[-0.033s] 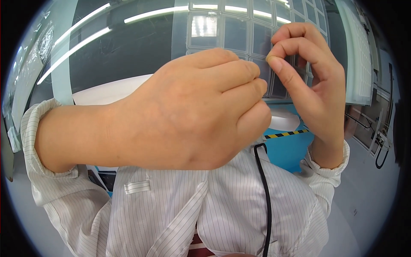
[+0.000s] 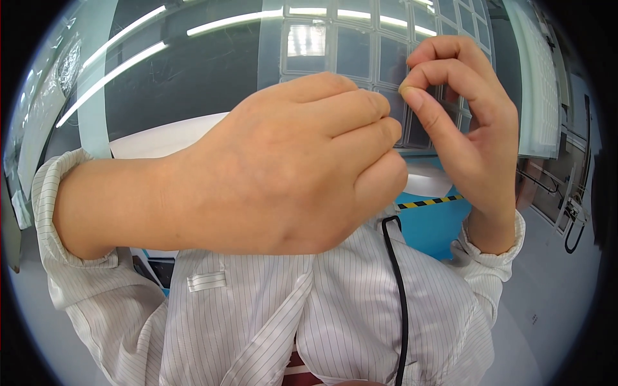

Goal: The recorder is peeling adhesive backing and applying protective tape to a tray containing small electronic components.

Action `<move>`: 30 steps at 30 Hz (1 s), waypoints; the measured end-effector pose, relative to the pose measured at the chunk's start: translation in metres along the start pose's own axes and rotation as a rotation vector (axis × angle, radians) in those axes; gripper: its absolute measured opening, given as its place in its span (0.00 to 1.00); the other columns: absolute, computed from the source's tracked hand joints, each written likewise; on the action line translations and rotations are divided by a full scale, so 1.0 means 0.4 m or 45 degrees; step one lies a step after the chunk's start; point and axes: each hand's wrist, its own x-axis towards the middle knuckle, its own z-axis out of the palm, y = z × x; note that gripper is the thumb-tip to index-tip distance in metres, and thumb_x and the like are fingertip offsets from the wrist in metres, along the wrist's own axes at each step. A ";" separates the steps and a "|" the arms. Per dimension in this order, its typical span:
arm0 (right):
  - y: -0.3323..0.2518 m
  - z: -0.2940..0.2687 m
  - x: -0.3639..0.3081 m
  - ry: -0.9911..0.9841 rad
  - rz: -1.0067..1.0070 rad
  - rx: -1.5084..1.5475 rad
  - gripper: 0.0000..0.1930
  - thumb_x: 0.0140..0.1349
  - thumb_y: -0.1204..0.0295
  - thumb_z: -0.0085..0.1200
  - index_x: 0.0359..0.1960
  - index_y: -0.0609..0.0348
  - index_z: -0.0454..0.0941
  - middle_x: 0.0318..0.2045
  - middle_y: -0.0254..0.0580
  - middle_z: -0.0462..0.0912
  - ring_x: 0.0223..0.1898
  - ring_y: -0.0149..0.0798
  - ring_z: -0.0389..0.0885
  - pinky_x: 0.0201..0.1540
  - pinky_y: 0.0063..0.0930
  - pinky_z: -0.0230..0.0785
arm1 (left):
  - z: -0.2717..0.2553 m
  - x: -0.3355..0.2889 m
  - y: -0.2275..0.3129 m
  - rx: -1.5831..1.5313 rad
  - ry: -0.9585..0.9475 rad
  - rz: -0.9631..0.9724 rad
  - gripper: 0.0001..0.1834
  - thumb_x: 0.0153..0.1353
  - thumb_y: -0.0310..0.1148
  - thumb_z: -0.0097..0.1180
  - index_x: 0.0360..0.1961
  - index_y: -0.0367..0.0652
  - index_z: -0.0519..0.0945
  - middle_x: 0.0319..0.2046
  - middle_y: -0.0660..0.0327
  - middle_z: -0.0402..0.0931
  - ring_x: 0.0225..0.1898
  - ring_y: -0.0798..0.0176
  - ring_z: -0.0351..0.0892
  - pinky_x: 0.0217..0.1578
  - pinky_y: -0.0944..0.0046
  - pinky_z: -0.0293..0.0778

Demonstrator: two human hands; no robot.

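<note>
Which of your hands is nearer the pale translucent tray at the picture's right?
Right. The right hand is raised just left of the pale translucent tray in the view; the left hand is farther left, beyond the right.

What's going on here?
A person in a striped coat is holding both bare hands up in front of their chest. The left hand has its fingers curled in, its fingertips hidden from view. Beside it, the right hand brings thumb and index finger together in a pinch. Whether either hand holds anything small, I can't tell. Beyond them lies a clear tray with square compartments.
</note>
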 end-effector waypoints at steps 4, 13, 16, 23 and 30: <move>0.009 0.010 -0.010 0.071 -0.121 -0.076 0.02 0.65 0.80 0.56 0.36 0.67 0.80 0.47 0.43 0.78 0.44 0.34 0.78 0.45 0.23 0.69 | 0.001 0.009 -0.010 0.055 0.037 -0.013 0.10 0.44 0.24 0.62 0.27 0.33 0.74 0.45 0.45 0.82 0.45 0.48 0.83 0.40 0.54 0.80; 0.024 0.011 -0.012 0.086 -0.151 0.007 0.05 0.66 0.83 0.52 0.39 0.68 0.80 0.48 0.46 0.78 0.48 0.36 0.79 0.50 0.26 0.71 | -0.016 0.019 -0.003 0.227 -0.151 0.000 0.10 0.49 0.27 0.58 0.30 0.34 0.71 0.48 0.43 0.80 0.48 0.49 0.80 0.40 0.56 0.79; 0.009 0.010 -0.010 0.051 -0.150 -0.002 0.06 0.64 0.84 0.53 0.40 0.68 0.79 0.49 0.45 0.78 0.47 0.37 0.78 0.49 0.26 0.71 | -0.021 0.023 -0.006 0.257 -0.187 0.008 0.10 0.49 0.27 0.58 0.30 0.34 0.71 0.47 0.43 0.80 0.48 0.49 0.81 0.40 0.56 0.80; -0.010 0.007 0.002 -0.020 -0.079 -0.116 0.07 0.59 0.85 0.57 0.39 0.64 0.78 0.49 0.42 0.78 0.44 0.34 0.78 0.41 0.23 0.68 | -0.027 0.004 -0.017 0.249 -0.197 0.054 0.10 0.48 0.27 0.59 0.28 0.34 0.71 0.46 0.43 0.80 0.47 0.49 0.81 0.42 0.56 0.81; 0.012 0.003 0.005 -0.022 -0.191 -0.116 0.05 0.59 0.83 0.59 0.35 0.63 0.78 0.46 0.40 0.79 0.39 0.30 0.75 0.38 0.20 0.65 | -0.015 -0.019 0.007 0.201 -0.127 0.098 0.09 0.51 0.24 0.60 0.24 0.34 0.71 0.41 0.39 0.83 0.44 0.45 0.84 0.47 0.52 0.84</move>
